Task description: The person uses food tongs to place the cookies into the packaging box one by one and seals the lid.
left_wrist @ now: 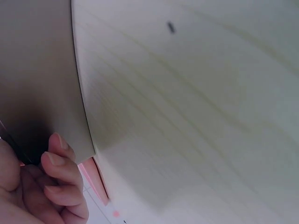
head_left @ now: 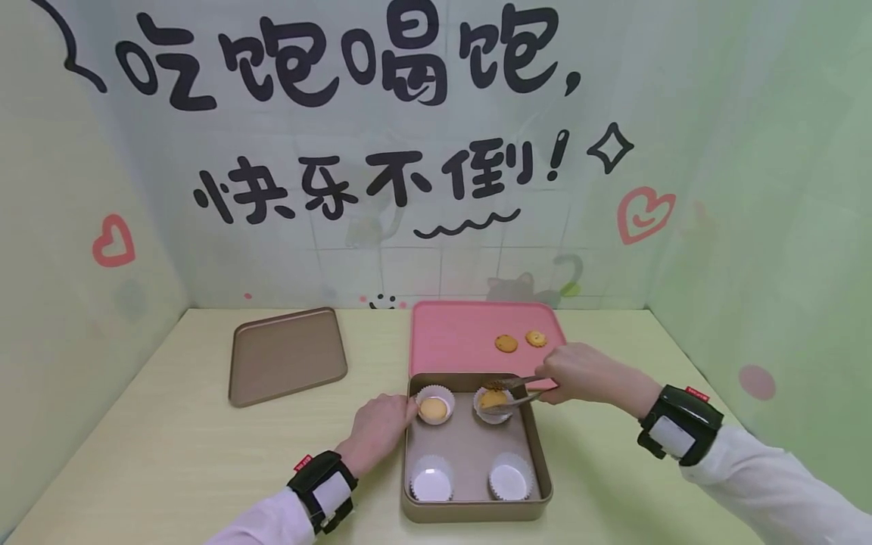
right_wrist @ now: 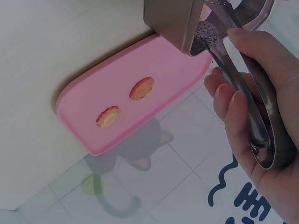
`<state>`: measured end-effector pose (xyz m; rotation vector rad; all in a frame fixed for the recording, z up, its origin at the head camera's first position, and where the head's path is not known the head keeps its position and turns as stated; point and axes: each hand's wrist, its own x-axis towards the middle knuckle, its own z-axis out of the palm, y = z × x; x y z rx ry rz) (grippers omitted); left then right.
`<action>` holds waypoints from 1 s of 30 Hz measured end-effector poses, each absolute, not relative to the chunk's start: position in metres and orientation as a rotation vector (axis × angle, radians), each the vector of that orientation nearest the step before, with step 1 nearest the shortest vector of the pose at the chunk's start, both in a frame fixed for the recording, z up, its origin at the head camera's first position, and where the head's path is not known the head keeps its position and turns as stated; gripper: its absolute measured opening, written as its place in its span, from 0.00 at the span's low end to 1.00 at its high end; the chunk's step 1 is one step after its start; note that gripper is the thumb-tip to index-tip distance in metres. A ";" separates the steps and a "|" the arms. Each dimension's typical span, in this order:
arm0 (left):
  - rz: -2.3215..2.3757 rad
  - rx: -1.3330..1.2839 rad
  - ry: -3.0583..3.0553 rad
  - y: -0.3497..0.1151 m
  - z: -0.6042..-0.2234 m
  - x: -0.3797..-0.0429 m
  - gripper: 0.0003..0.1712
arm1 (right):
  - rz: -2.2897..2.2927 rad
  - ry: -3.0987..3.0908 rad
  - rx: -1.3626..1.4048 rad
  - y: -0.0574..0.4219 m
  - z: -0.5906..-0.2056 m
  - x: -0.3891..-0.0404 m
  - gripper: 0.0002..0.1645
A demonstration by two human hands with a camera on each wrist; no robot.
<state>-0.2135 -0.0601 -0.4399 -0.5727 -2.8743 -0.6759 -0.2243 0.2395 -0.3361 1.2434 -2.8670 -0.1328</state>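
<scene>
My right hand (head_left: 575, 372) grips metal tongs (right_wrist: 257, 88) with perforated ends. The tong ends reach over the tin's far right corner and lie around a cookie (head_left: 492, 399) in a white paper cup (head_left: 480, 415). With thumb and curled fingers, my left hand (head_left: 383, 425) holds the left wall, near the far corner, of the deep brown rectangular tin (head_left: 477, 512). In the far left of the tin, another paper cup (head_left: 443, 391) contains a round pale cookie (head_left: 433, 409). Two cups, front left (head_left: 432, 483) and front right (head_left: 511, 481), hold no cookie.
Behind the tin lies a pink tray (head_left: 453, 337) with a round cookie (head_left: 506, 344) and a ring-shaped cookie (head_left: 536, 338) on its right part. A flat brown tray (head_left: 289, 357) rests at the back left of the pale table (head_left: 150, 454). A printed cloth wall (head_left: 381, 265) stands behind.
</scene>
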 end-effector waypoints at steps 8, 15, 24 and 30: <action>-0.652 -0.590 -2.849 -0.059 -0.439 -0.213 0.22 | -0.208 -2.864 1.269 0.237 -0.341 -0.229 0.14; -0.648 -0.587 -2.846 -0.059 -0.440 -0.214 0.22 | -0.250 -2.894 1.236 0.236 -0.339 -0.228 0.14; -0.646 -0.570 -2.858 -0.061 -0.440 -0.215 0.23 | -0.039 -2.836 1.208 0.239 -0.317 -0.234 0.13; -0.673 -0.558 -2.885 -0.060 -0.441 -0.214 0.23 | 0.103 -2.870 1.096 0.252 -0.311 -0.259 0.10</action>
